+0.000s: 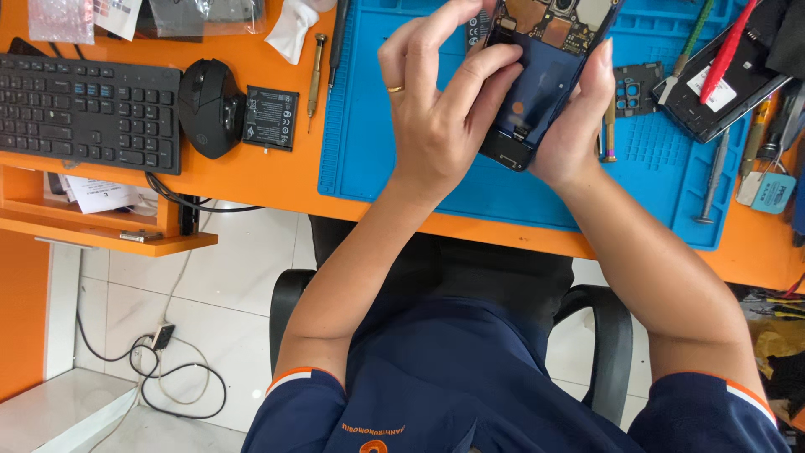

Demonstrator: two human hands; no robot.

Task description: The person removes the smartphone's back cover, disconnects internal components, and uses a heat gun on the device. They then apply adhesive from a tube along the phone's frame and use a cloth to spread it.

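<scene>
So an opened-up phone (541, 84) with its back cover off is held up just above the blue work mat (503, 189), near the mat's top middle, with the circuit board and the dark inner frame exposed. It's gripped from both sides: the left hand (440, 105) is wrapped around its left edge, grip closed on it, with the index finger and thumb pressed onto the dark area just below the board, and a gold ring is seen on one finger. The right hand (579, 126) is cupped along the right edge, grip closed on the phone too. On the mat just right of the phone, a small camera frame part (635, 90) is laid flat, and a purple-tipped screwdriver (610, 143) is partly hidden behind the right hand. Further right, a second black phone (725, 84) is placed with a red tool (728, 52) across it. Over on the orange tabletop (251, 172), left of the mat, a flat black battery (271, 117) is parked beside a black mouse (210, 107) and a keyboard (88, 111). A brass-handled screwdriver (315, 75) is laid between the battery and the mat.
</scene>
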